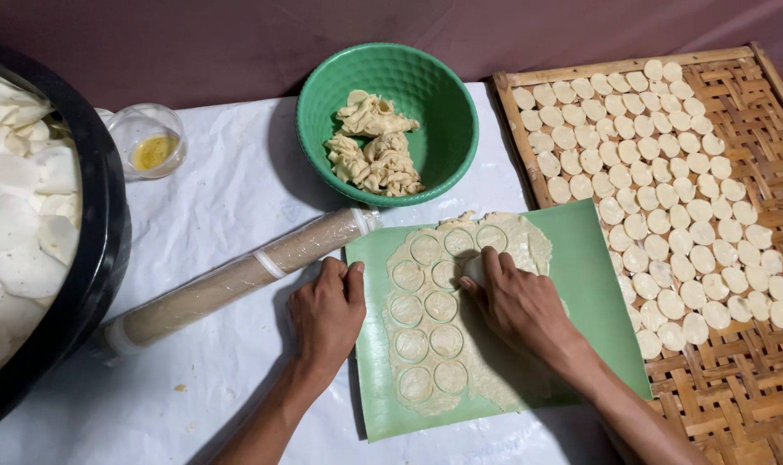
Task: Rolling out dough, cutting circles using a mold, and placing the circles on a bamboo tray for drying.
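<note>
A thin sheet of pale dough [426, 379] lies on a green mat [589, 275], with several round discs cut into it. My right hand [516, 301] presses a small round white cutter [472, 269] down into the dough near its upper middle. My left hand [327, 314] rests flat on the mat's left edge, holding it still. A long rolling pin [236, 280] wrapped in clear plastic lies diagonally just left of my left hand.
A green bowl [443, 95] at the back holds dough scraps. A woven bamboo tray [753, 362] on the right is covered with several cut discs. A large black basin [99, 241] with white pieces sits left, beside a small glass of oil [153, 146]. White plastic sheeting [219, 189] covers the table.
</note>
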